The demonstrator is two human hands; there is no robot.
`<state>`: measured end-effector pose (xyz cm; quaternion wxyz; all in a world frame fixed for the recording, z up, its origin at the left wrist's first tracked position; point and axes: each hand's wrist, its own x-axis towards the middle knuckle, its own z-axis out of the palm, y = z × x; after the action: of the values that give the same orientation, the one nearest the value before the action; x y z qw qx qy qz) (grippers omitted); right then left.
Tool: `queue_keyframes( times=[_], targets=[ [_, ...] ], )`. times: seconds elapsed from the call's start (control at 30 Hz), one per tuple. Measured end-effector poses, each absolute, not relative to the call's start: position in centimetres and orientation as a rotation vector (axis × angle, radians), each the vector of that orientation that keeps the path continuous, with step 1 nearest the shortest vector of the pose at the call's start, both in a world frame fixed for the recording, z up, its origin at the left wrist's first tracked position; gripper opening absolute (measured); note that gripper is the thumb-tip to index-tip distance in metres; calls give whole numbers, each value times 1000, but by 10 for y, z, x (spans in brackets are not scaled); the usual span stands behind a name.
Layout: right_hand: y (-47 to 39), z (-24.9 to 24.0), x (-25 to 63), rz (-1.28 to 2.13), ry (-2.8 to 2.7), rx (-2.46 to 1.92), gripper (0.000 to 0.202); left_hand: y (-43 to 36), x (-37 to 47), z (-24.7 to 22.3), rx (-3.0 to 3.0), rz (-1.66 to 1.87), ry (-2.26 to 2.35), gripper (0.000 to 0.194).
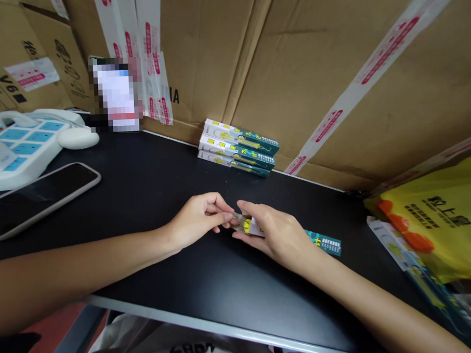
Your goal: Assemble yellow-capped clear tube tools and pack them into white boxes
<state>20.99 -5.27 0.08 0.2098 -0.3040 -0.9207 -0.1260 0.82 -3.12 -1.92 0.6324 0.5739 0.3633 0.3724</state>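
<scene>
My right hand [283, 234] is wrapped around a slim teal-and-white printed box [325, 243], held low over the black table. At the box's left end, a clear plastic sleeve [236, 219] with a round yellow part [247, 226] inside sticks out. My left hand [204, 213] pinches that sleeve between thumb and fingers. How much of the sleeve's contents lies inside the box is hidden. Beyond my hands, several matching boxes [238, 149] are stacked against the cardboard, with pictures of a yellow hooked tool on them.
On the left lie a phone [45, 198] and a white power strip [31, 144] with blue sockets. A blurred-out screen [117, 96] leans on the cardboard wall [312, 53]. At right are a yellow bag [451, 208] and more printed boxes [415, 278]. The table's front edge [211, 328] runs below my arms.
</scene>
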Motion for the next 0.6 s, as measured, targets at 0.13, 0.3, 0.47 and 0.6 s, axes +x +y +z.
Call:
queue_keyframes(
  times=[0.13,0.3,0.47,0.6],
  targets=[
    [-56,-2,204,-422,-2601,-839,45,-35,12,-18,1355,943,802,11],
    [-56,-3,202,-364,-2624,-872,46,-35,9,-19,1445,935,801,8],
    [-51,-4,208,-385,-2553,-934,45,-28,1,-21,1580,813,931,17],
    [-49,-4,212,-410,-2535,-940,44,-23,-2,-24,1613,616,925,23]
  ],
)
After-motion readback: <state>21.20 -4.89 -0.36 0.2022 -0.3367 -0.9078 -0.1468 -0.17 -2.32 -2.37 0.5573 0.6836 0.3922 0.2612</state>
